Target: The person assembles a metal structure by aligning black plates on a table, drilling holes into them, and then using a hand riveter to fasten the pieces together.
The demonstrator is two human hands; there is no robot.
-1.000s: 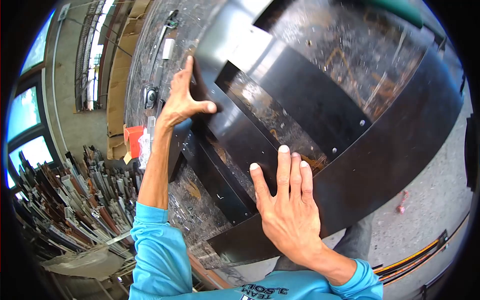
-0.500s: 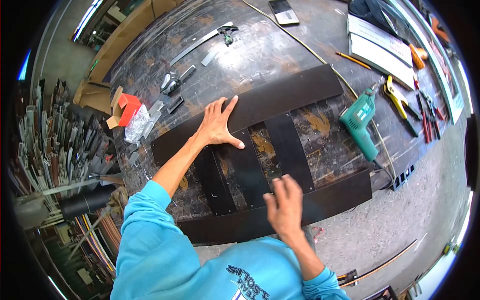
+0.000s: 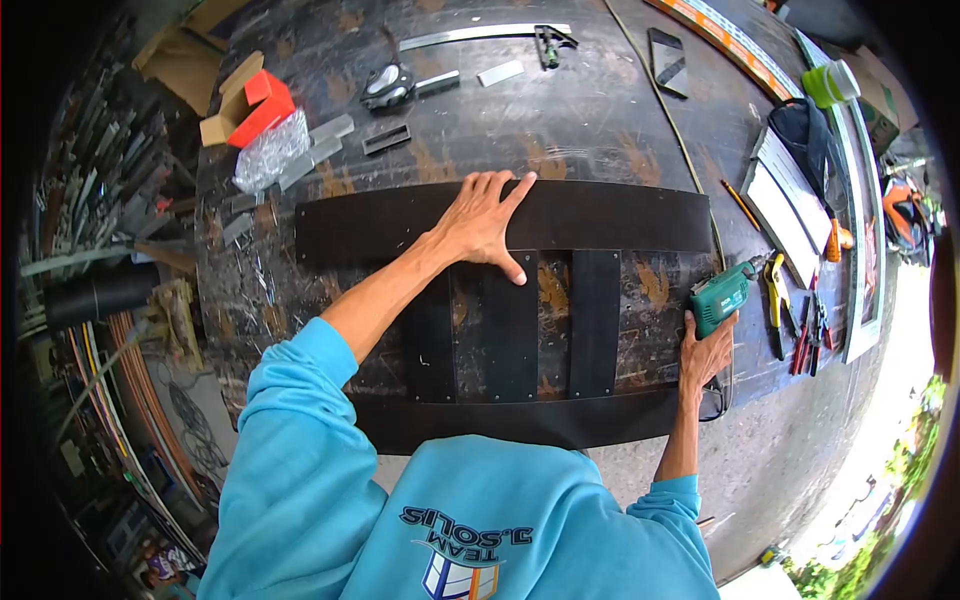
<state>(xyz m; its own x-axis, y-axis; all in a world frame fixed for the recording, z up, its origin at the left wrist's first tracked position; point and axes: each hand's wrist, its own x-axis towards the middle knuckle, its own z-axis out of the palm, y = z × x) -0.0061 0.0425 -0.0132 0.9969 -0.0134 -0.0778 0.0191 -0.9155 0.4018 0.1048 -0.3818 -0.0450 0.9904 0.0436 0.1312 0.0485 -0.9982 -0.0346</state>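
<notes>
My left hand (image 3: 484, 228) lies spread on a long dark board (image 3: 625, 215), its thumb reaching over the near edge. Several dark crosspieces (image 3: 595, 325) run from that board to a second long dark board (image 3: 540, 424) close to my body. Small screw heads or holes show at the crosspieces' ends. To the right of these boards, my right hand (image 3: 708, 352) is wrapped around the handle of a green power drill (image 3: 722, 298). The drill's chuck points up and to the right, away from the boards.
Right of the drill lie yellow-handled pliers (image 3: 774, 292), red-handled pliers (image 3: 804, 338) and a pencil (image 3: 740, 205). Toward the back are a tape measure (image 3: 388, 86), a combination square (image 3: 550, 46) and a phone (image 3: 668, 62). A red box (image 3: 264, 106) stands at the left. A cord crosses the table.
My right hand has moved right from above the near board and taken hold of the drill. My left hand stays on the far board. The head view has turned.
</notes>
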